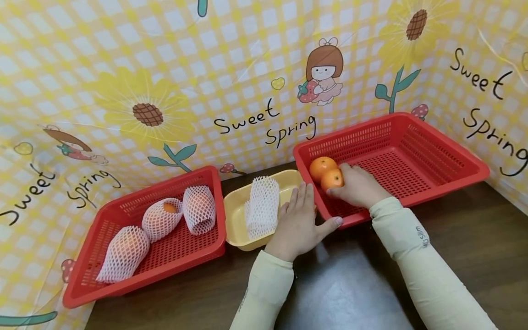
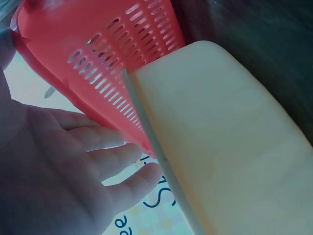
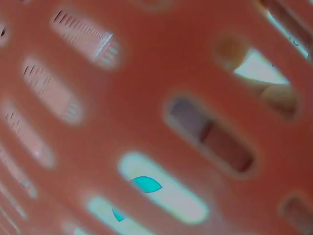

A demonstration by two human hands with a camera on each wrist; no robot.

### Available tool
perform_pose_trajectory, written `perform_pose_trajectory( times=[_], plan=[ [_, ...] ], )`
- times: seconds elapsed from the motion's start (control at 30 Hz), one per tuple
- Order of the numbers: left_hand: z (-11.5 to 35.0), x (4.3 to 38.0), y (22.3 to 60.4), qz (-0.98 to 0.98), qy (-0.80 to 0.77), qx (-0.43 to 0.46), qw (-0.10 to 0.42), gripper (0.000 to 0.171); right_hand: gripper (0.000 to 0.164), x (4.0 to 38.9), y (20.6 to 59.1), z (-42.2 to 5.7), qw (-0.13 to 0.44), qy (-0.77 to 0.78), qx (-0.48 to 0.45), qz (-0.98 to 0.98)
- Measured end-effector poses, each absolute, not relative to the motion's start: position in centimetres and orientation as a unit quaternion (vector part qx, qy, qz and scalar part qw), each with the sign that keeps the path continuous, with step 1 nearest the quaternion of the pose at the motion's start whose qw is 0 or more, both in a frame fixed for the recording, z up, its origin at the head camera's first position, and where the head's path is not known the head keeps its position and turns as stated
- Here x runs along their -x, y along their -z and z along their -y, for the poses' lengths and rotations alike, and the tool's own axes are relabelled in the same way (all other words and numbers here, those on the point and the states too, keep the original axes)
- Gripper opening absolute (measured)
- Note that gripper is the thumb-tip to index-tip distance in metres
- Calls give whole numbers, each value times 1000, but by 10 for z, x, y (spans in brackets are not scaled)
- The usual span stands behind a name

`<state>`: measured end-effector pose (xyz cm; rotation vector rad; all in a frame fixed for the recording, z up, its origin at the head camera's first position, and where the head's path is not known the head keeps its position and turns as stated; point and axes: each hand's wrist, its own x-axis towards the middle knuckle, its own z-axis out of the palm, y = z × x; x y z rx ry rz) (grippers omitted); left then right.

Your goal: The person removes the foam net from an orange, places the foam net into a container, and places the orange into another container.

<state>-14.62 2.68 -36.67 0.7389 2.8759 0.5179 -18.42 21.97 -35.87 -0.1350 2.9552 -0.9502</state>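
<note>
Inside the right red basket (image 1: 445, 169), two oranges sit together at the left end. My right hand (image 1: 359, 185) reaches in over the near rim and grips the nearer orange (image 1: 332, 179); the other orange (image 1: 323, 167) touches it from behind. With fingers straight and spread, my left hand (image 1: 298, 224) is over the right end of the yellow tray (image 1: 236, 229), beside the basket's near left corner. White foam net sleeves (image 1: 264, 206) lie in that tray. In the left wrist view, the left palm (image 2: 54, 171) shows and holds nothing.
A left red basket (image 1: 165, 270) holds several fruits in foam nets (image 1: 161, 220). The tray stands between the two baskets on a dark wooden table (image 1: 194, 298). A patterned cloth (image 1: 231, 55) rises behind. Slotted red basket wall (image 3: 142, 98) fills the right wrist view.
</note>
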Motion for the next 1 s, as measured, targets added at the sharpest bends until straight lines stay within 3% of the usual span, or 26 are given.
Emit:
perform_pose_trajectory(
  times=[0.33,0.67,1.0],
  plan=[
    [-29,144,365,-948,-181,-252,63,101,78,182,365,-218,74,269,40,-959],
    [-28,145,371,-945,-192,-261,54,100,71,176,365,-216,49,237,40,-970],
    [-25,145,368,-945,-188,-261,55,101,81,180,367,-215,56,234,36,-970]
  ],
)
